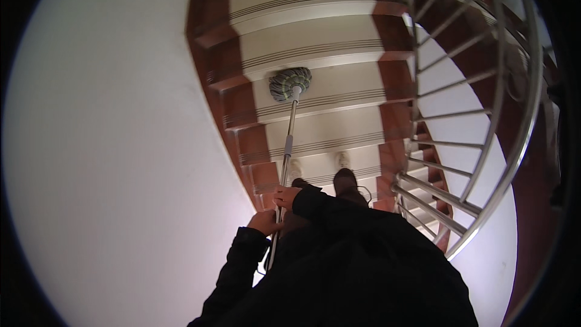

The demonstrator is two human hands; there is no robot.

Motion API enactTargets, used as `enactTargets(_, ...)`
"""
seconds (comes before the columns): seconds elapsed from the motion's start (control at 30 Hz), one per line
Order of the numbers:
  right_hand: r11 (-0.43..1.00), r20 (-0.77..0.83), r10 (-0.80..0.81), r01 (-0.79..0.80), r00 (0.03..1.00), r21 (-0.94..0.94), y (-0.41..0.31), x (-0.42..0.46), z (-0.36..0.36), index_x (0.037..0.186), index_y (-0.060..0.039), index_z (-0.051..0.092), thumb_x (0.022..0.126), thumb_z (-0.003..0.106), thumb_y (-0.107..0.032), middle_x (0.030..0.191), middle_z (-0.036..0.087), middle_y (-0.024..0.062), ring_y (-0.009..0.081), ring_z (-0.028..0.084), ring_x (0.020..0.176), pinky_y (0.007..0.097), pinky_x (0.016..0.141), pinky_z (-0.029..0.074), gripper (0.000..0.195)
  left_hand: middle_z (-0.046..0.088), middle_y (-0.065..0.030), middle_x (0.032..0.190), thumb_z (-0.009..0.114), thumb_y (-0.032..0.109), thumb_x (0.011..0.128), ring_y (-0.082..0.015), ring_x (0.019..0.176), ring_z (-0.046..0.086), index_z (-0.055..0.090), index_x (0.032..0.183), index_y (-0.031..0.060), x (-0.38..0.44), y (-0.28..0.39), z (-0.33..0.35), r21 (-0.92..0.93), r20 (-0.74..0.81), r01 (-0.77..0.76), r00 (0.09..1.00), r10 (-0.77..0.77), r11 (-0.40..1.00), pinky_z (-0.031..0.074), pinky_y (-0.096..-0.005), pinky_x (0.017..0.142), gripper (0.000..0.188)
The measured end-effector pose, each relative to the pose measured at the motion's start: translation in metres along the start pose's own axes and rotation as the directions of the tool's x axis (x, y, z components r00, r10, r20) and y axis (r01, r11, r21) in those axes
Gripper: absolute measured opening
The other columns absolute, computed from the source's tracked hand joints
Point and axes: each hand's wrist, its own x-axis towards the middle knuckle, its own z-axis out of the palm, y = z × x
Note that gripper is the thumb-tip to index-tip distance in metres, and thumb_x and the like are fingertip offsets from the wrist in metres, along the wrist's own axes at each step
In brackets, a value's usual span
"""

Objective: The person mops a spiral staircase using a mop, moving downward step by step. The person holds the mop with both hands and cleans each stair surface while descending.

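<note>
A twist mop's grey strand head [288,83] with yellow-green bands rests on a cream stair tread, towards its left side. From it the metal mop handle [291,122] slopes down towards my body. My right hand [286,197] grips the handle in front of my waist. Lower on the picture, my left hand [264,222] is wrapped around the same handle, nearer its upper end. Both sleeves are black, and the end of the handle lies close against my dark jacket.
Cream stair treads [313,36] with dark grooved edges rise ahead, bordered by red-brown strips [397,77]. A white wall [113,122] runs along the left. On the right stands a stainless-steel railing [492,113], with another flight beyond it. My shoes [343,160] are on the steps below the mop.
</note>
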Motion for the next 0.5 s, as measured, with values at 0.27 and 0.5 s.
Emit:
enactTargets(0.27,0.906,-0.547,0.337,-0.421,0.766,-0.031,0.052,-0.118,-0.085,0.072,-0.0094,0.058,0.074,0.050,-0.026,0.078,0.053,0.0109,0.0313,0.053,0.068,0.0396,0.059,0.045,0.019,0.059,-0.0163,0.077,0.057,0.040,0.068,-0.0329,0.073,0.057,0.052,0.093,0.0051,0.083,0.133,0.013,0.182,0.049,-0.315,0.949,0.311,0.932,0.045,-0.0417,0.066,0.043)
enactTargets(0.5,0.791,-0.273,0.606,-0.601,0.747,0.112,0.060,-0.150,-0.116,0.074,-0.0123,0.058,0.073,0.046,-0.036,0.079,0.053,0.0135,0.0352,0.053,0.066,0.0432,0.059,0.045,0.027,0.059,-0.0174,0.078,0.056,0.042,0.068,-0.0336,0.071,0.057,0.050,0.095,0.0057,0.087,0.169,0.040,0.302,0.085,-0.340,0.940,0.330,0.890,0.045,-0.0415,0.064,0.046)
